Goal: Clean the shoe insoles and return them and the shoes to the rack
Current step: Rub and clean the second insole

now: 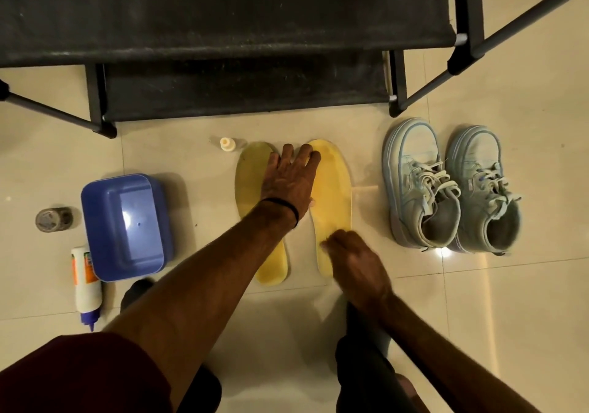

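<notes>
Head view, floor: pale tiles fill the frame, with the dark shoe rack (pixel 223 40) across the top.
Insoles: two yellow insoles lie side by side at the centre, toes toward the rack, the left insole (pixel 251 183) and the right insole (pixel 333 189) close together.
Left hand: the left hand (pixel 291 178) lies flat with straight, spread fingers, spanning the gap and pressing on the toe ends of both insoles; it grips nothing.
Right hand: the right hand (pixel 353 259) sits over the heel end of the right insole, fingers bent downward. It is blurred, so whether it holds a cloth or merely rubs cannot be told.
Shoes: a pair of pale blue-grey laced shoes (pixel 452 186) stands on the floor at centre right, just below the rack's right leg, not yet on the rack.
Supplies: a blue tub (pixel 126 224) lies upturned at left; a white bottle (pixel 84 282) lies beside it, a small round container (pixel 54 219) further left, and a small bottle (pixel 228 144) stands above the left insole.
Step, judged: scrubbing the right insole.
Risks, judged: the insole may slide on smooth tile if the flat hand eases off. A reaching hand could knock the small bottle over. Damp insoles put back early would wet the shoes.
</notes>
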